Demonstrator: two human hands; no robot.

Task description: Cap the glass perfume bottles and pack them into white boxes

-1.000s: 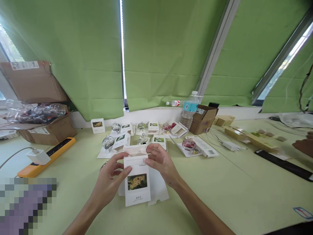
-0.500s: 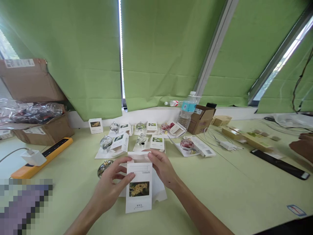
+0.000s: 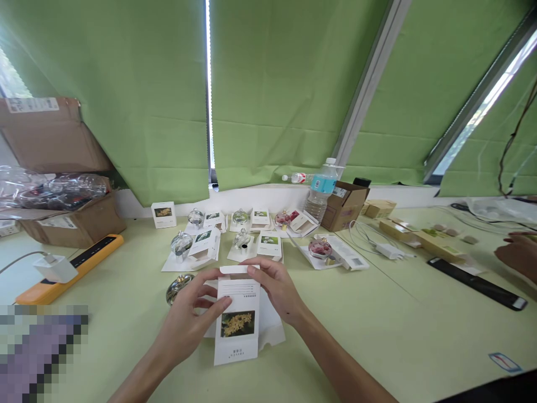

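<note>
Head view caught both your hands on one white carton (image 3: 237, 324): your left hand (image 3: 191, 313) gripped its left side with the thumb across the printed face, while your right hand (image 3: 280, 290) pinched the raised flap (image 3: 233, 270) near its right end. What mattered was the flap's place: it sat at the carton's far end, right at your fingertips, with the carton's long axis running from there back toward you. Your right thumb was on the flap and your left fingers reached its other end, so neither hand was clearly nearer. Both forearms slanted inward from the near side, wrists low, fingers curled over from either side. A white card (image 3: 272, 329) lay beneath the carton on the table (image 3: 344, 336). Just beyond your left hand stood a dark jar (image 3: 178, 288); farther off were a bottle (image 3: 322, 187) and a brown box (image 3: 344, 206).
</note>
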